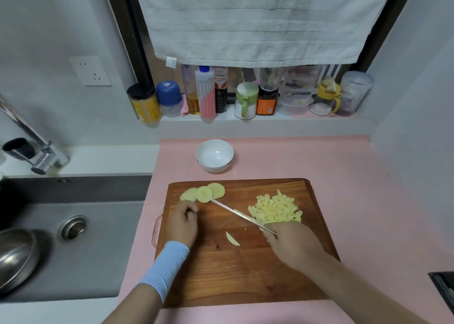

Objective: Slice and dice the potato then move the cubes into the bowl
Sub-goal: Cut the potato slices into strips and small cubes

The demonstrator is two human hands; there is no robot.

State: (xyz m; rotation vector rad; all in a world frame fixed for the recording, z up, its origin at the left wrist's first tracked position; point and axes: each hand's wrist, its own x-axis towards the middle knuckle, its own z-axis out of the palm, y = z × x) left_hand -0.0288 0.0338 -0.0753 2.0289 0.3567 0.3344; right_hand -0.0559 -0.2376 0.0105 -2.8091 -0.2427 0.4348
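Observation:
On the wooden cutting board (245, 274), three round potato slices (204, 193) overlap at the far left corner. A heap of potato cubes (276, 208) lies at the far right. One thin sliver (232, 239) rests mid-board. My right hand (291, 245) is shut on the knife (235, 212), whose tip reaches the slices. My left hand (183, 221), with a blue wristband, hovers just below the slices, fingers curled, holding nothing I can see. The white bowl (214, 155) stands beyond the board, with nothing in it.
A pink mat (344, 176) covers the counter under the board. A grey sink (73, 225) with a steel bowl (14, 255) and a faucet (36, 149) lies to the left. Jars and bottles (245, 97) line the sill under a hanging towel (258, 21).

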